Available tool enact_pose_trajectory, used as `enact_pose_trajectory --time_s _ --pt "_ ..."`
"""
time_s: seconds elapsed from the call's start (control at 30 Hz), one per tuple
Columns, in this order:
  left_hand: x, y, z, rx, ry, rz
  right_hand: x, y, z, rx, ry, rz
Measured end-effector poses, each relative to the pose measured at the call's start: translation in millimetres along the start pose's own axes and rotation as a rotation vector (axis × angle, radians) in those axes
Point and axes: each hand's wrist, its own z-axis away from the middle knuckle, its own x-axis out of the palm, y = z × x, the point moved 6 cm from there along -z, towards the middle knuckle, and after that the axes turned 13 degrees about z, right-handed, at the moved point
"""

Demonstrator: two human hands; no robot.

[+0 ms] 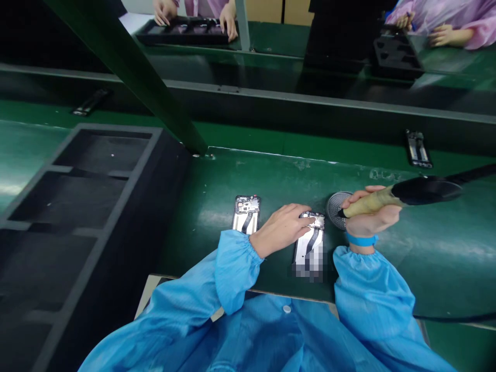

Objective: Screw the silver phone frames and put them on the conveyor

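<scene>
Two opened phone bodies lie on the green mat. My left hand [281,227] rests on the top end of the nearer phone body [310,248], fingers pressed down on it. A second phone body [246,213] lies just left of that hand. My right hand [370,216] is closed around an electric screwdriver [391,199] with a tan grip and black body, its tip pointing left over a round metal dish [336,206].
A black foam tray [77,206] with empty compartments stands at the left. A green post [147,88] slants down to the mat. Another phone body [417,149] lies far right. Other people's hands [228,20] hold black trays across the conveyor.
</scene>
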Motion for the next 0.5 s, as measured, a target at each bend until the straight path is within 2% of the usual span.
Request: enact_pose_trajectory --time_s 0.3,0.43,0.5 --pt "-18.7 -12 4 -0.051 -0.033 0.032 -5 3 -5 0.001 -0.006 -0.026" --pt "-18.3 -10 2 -0.048 -0.038 0.004 -5 -15 -6 -0.049 0.05 -0.087" --pt "-18.7 -9 1 -0.047 -0.039 0.01 3 -28 2 -0.067 0.055 -0.095"
